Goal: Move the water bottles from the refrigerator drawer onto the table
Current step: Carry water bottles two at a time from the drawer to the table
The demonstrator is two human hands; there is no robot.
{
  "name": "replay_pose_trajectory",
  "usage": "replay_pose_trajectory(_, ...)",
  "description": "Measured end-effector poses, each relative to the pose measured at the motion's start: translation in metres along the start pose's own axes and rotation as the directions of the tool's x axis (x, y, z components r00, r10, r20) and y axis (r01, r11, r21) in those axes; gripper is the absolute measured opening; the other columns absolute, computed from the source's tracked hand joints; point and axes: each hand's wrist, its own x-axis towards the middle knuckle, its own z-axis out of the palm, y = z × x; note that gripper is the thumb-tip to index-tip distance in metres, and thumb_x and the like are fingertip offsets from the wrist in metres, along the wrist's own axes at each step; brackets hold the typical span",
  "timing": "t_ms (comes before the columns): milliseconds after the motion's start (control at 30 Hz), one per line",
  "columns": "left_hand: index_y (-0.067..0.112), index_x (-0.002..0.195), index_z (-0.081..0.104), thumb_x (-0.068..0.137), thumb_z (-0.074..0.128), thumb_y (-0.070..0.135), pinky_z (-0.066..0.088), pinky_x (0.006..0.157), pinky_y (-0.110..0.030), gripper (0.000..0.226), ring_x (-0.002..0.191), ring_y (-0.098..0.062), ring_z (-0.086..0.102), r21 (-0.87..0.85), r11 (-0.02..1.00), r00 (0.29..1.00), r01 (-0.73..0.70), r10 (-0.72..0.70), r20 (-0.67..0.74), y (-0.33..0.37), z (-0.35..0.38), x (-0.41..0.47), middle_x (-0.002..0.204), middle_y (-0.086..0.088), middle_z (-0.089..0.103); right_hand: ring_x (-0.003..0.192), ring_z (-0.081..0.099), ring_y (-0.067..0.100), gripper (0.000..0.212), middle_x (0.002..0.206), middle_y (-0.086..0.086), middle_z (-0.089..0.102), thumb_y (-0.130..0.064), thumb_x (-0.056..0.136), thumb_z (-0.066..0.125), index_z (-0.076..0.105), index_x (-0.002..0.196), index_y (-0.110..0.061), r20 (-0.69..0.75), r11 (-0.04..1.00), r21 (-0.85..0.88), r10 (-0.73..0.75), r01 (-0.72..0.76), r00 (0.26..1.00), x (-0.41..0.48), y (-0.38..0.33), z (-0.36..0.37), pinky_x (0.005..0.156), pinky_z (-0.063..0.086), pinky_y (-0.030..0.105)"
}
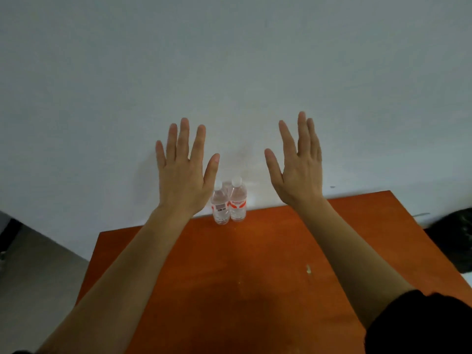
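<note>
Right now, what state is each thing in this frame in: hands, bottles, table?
Left hand: open, fingers spread, holding nothing.
Right hand: open, fingers straight, holding nothing.
Water bottles: upright, capped, close together at the table's far edge.
Table: bears the bottles; pale specks on its top.

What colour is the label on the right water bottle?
Red-orange with white, on the right water bottle; the head view shows it, a little blurred.

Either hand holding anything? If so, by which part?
Nothing is held. Left hand and right hand are both raised, fingers straight and spread. The water bottles stand free on the table.
</note>
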Motion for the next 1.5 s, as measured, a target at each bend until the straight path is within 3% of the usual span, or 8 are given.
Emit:
replay_pose_trajectory(100,0.026,0.158,0.004,0.094,0.002,0.070,0.007,0.118,-0.063,0.077,0.152,-0.032,-0.003,0.019,0.999,0.999,-0.032,0.033,-0.008,0.027,-0.019,-0.002,0.166,-0.010,-0.002,0.153,-0.001,0.033,0.070,0.166,0.015,0.001,-0.060,0.101,0.031,0.020,0.158,-0.022,-0.013,0.983,-0.180,0.021,-0.023,1.000,-0.024,0.016,-0.046,0.122,0.010,0.054)
replay_pose_trajectory(267,0.032,0.157,-0.005,0.089,0.005,0.079,0.002,0.116,-0.067,0.084,0.151,-0.036,-0.011,-0.065,0.993,0.995,-0.094,0.095,0.021,0.106,-0.029,-0.020,0.165,-0.009,-0.013,0.152,-0.009,0.036,0.081,0.166,0.016,-0.008,-0.070,0.096,0.026,0.007,0.160,-0.025,-0.010,0.902,-0.405,0.162,-0.152,0.987,-0.088,0.064,-0.126,0.121,0.004,0.059)
replay_pose_trajectory(533,0.030,0.157,-0.007,0.092,0.005,0.074,0.001,0.115,-0.068,0.079,0.150,-0.035,-0.016,-0.281,0.868,0.908,-0.410,0.417,-0.036,0.304,-0.079,-0.073,0.164,-0.010,-0.017,0.152,-0.007,0.038,0.087,0.166,0.017,-0.006,-0.072,0.094,0.033,0.008,0.160,-0.022,-0.218,0.722,-0.565,0.335,-0.399,0.916,-0.212,0.145,-0.309,0.120,0.005,0.061)
replay_pose_trajectory(733,0.027,0.157,-0.007,0.094,0.009,0.072,0.000,0.116,-0.067,0.080,0.150,-0.036,-0.015,-0.393,0.678,0.775,-0.621,0.607,-0.176,0.483,-0.143,-0.178,0.164,-0.012,-0.016,0.152,-0.007,0.037,0.087,0.166,0.017,-0.006,-0.071,0.093,0.032,0.007,0.160,-0.021,-0.407,0.533,-0.596,0.444,-0.600,0.798,-0.366,0.194,-0.474,0.121,0.003,0.059)
replay_pose_trajectory(967,0.023,0.158,-0.007,0.094,0.013,0.072,0.002,0.115,-0.067,0.083,0.150,-0.034,-0.015,-0.550,0.402,0.576,-0.732,0.797,-0.184,0.680,-0.200,-0.360,0.164,-0.012,-0.016,0.152,-0.010,0.036,0.092,0.165,0.015,-0.011,-0.067,0.092,0.040,0.003,0.160,-0.018,-0.541,0.283,-0.596,0.550,-0.751,0.636,-0.575,0.232,-0.640,0.121,0.000,0.058)
replay_pose_trajectory(1133,0.024,0.158,-0.006,0.090,0.004,0.075,0.003,0.116,-0.067,0.085,0.150,-0.033,-0.017,-0.575,0.184,0.370,-0.797,0.901,-0.226,0.782,-0.229,-0.464,0.164,-0.009,-0.018,0.152,-0.006,0.037,0.089,0.166,0.017,-0.007,-0.070,0.093,0.026,0.010,0.159,-0.014,-0.645,0.080,-0.529,0.609,-0.845,0.462,-0.680,0.251,-0.714,0.121,-0.002,0.057)
replay_pose_trajectory(1233,0.023,0.158,-0.004,0.093,0.015,0.073,-0.001,0.116,-0.066,0.084,0.150,-0.032,-0.017,-0.608,0.095,0.316,-0.789,0.910,-0.269,0.841,-0.237,-0.509,0.164,-0.009,-0.017,0.152,-0.008,0.036,0.088,0.166,0.015,-0.008,-0.066,0.093,0.033,0.007,0.160,-0.015,-0.686,-0.019,-0.497,0.621,-0.867,0.380,-0.728,0.274,-0.743,0.122,-0.003,0.055)
replay_pose_trajectory(1500,0.029,0.156,-0.013,0.089,0.011,0.079,-0.009,0.117,-0.063,0.087,0.147,-0.032,-0.028,-0.646,-0.081,0.114,-0.759,0.960,-0.255,1.027,-0.240,-0.592,0.159,-0.006,-0.032,0.152,-0.007,0.036,0.086,0.166,0.014,-0.010,-0.066,0.094,0.030,0.004,0.160,-0.018,-0.729,-0.195,-0.469,0.636,-0.861,0.253,-0.812,0.366,-0.837,0.121,0.006,0.059)
